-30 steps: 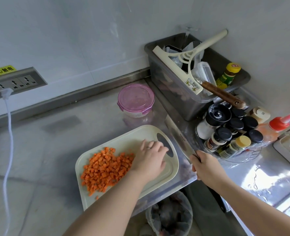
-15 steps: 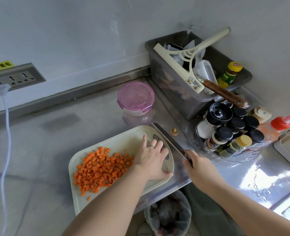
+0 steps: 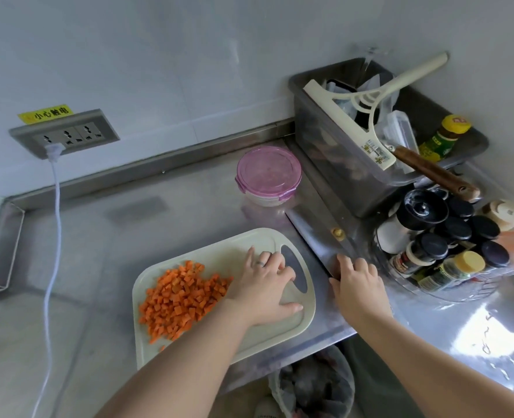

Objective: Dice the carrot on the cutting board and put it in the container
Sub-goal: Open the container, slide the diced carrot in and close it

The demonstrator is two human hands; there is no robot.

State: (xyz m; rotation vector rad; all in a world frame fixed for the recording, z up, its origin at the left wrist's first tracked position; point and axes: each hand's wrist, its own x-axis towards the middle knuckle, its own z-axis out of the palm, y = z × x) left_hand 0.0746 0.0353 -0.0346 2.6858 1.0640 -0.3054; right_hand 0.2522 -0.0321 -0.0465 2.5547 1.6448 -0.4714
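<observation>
A heap of diced carrot (image 3: 180, 297) lies on the left half of the pale cutting board (image 3: 219, 251). My left hand (image 3: 264, 288) rests flat on the board's right end beside the handle hole, fingers spread, just right of the carrot. The round container (image 3: 268, 173) with a pink lid clipped on stands on the counter behind the board. A cleaver (image 3: 313, 236) lies flat on the steel counter right of the board, blade pointing away. My right hand (image 3: 358, 288) covers its handle, fingers curled over it.
A grey bin (image 3: 340, 164) with a squeegee and a wooden-handled tool sits at the back right. A rack of spice bottles (image 3: 442, 245) stands right of the cleaver. A wall socket (image 3: 64, 135) has a white cable (image 3: 55, 221) hanging down. A bagged waste bin (image 3: 313, 387) is below the counter edge.
My right hand has brought the cleaver down from a raised tilt to lie flat on the counter beside the board. My left hand stays on the board.
</observation>
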